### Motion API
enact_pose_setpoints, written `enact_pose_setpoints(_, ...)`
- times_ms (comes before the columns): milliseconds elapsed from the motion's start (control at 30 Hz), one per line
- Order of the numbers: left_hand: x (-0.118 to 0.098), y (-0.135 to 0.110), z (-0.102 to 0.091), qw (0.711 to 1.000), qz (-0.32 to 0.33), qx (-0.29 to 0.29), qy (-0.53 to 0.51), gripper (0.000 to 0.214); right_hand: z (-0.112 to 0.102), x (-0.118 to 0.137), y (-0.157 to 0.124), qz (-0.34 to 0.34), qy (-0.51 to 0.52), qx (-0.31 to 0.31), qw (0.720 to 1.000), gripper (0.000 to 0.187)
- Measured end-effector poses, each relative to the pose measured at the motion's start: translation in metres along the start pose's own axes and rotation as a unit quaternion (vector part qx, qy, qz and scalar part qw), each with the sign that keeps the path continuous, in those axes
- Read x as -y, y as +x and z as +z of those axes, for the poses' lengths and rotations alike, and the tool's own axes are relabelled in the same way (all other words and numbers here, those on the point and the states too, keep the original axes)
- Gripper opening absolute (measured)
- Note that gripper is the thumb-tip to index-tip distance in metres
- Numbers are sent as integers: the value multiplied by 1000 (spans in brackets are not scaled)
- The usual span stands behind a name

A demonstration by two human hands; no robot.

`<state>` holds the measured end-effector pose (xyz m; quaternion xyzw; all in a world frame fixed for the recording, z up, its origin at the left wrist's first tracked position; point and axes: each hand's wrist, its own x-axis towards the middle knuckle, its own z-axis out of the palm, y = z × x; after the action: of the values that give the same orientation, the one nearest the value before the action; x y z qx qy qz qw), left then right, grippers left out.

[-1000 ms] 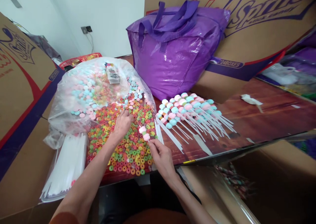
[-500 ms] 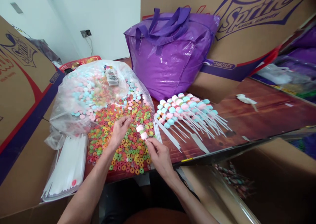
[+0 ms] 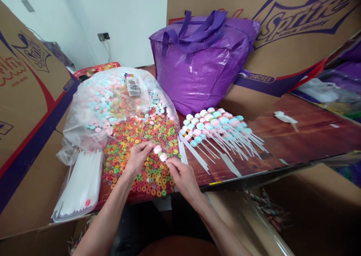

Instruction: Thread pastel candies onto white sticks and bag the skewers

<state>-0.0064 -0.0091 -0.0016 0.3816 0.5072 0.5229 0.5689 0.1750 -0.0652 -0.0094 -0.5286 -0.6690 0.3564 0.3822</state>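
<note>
The right hand (image 3: 184,177) pinches the near end of the skewer (image 3: 160,153), held above the rings (image 3: 153,177), long axis slanting away and leftward, its far tip now met by the previously separate left hand (image 3: 137,159), thumb and finger pressed together, contents indiscernible.

Soft, fairly even indoor light. Wall (image 3: 132,30) pale and bright. Sharp white glints on purple bag (image 3: 197,75), milky sheen on clear plastic bag (image 3: 77,113). Deep shadow under table (image 3: 318,135) and inside open carton (image 3: 324,211), bottom-right corner darkest. Candy rings (image 3: 158,175) readable, fine detail smeary. Wide lens tilts, stretches printed boxes (image 3: 304,30) toward edges.
</note>
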Motion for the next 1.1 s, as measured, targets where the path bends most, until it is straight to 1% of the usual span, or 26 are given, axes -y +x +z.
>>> enact_pose_setpoints(133,-2,-3,-3,994,-77,20,-70,36,4,-3,-1,-14,-11,-7,1000,32)
enact_pose_setpoints(267,-4,-7,0,988,-128,11,-89,39,13,-4,-6,-47,4,-27,999,29)
enact_pose_setpoints(367,-4,-10,4,984,-152,12,-90,40,20,-3,-9,-67,21,-50,996,27)
enact_pose_setpoints(467,-2,-13,11,983,-158,15,-94,42,24,-1,-10,-64,31,-67,995,27)
enact_pose_setpoints(567,2,-16,18,985,-150,26,-84,44,25,-1,-9,-42,42,-85,995,27)
enact_pose_setpoints(667,4,-12,22,991,-119,50,-44,45,21,-3,-3,-17,53,-101,993,27)
enact_pose_setpoints(733,-1,0,23,996,-68,63,12,45,17,-6,1,-12,61,-110,992,27)
enact_pose_setpoints(800,-12,21,23,991,12,52,120,45,13,-10,5,-8,68,-120,990,26)
enact_pose_setpoints(833,-19,35,23,978,57,30,197,45,11,-12,6,-4,72,-124,990,27)
enact_pose_setpoints(867,-26,50,23,952,96,5,291,42,11,-15,6,1,75,-126,989,27)
enact_pose_setpoints(900,-33,65,23,914,125,-38,384,37,10,-16,6,5,77,-127,989,28)
enact_pose_setpoints(933,-39,80,24,871,131,-70,469,33,11,-18,6,7,77,-127,989,28)
enact_pose_setpoints(967,-43,94,26,825,120,-93,545,31,11,-19,5,7,76,-125,989,28)
enact_pose_setpoints(1000,-45,105,29,781,105,-108,606,30,12,-19,5,5,75,-124,990,27)
enact_pose_setpoints(1033,-45,114,32,747,89,-117,649,29,12,-19,4,2,73,-120,990,26)
enact_pose_setpoints(1067,-43,120,35,723,78,-120,675,28,13,-19,4,-1,74,-117,990,26)
enact_pose_setpoints(1100,-40,123,38,711,73,-121,689,26,13,-19,4,-3,76,-112,991,25)
